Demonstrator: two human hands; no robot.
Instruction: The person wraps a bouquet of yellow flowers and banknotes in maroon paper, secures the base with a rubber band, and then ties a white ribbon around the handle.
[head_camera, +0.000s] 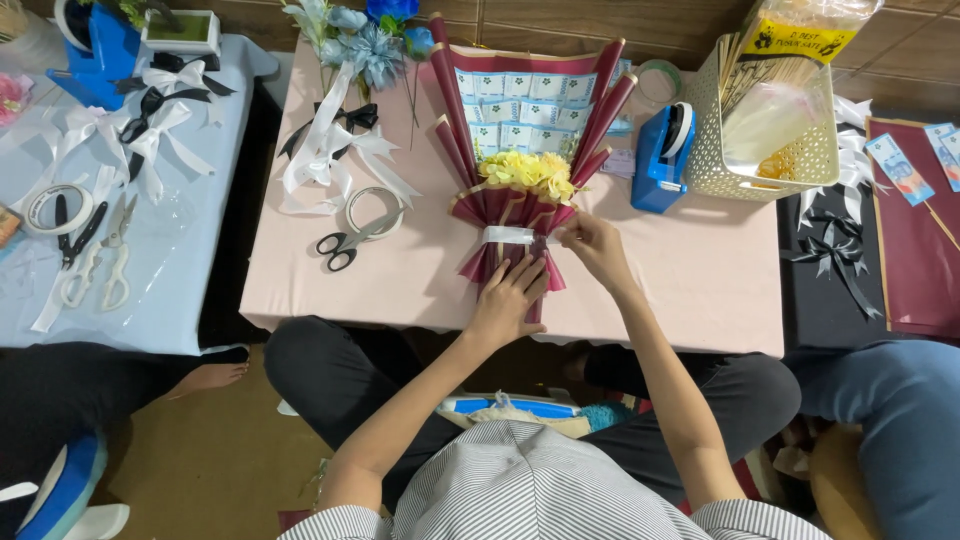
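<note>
Bouquet (522, 190) is laid flat at table centre, stem end near. Maroon wrap is fanned far; yellow flowers are bunched mid-body. White band is wrapped around the neck.

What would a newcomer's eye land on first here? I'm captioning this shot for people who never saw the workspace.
The maroon-wrapped bouquet at the centre of the pink table, with yellow flowers and a white tape band. The left hand presses its stem end while the right hand pinches the band. Black-handled scissors lie to its left, a blue tape dispenser to its right.
</note>
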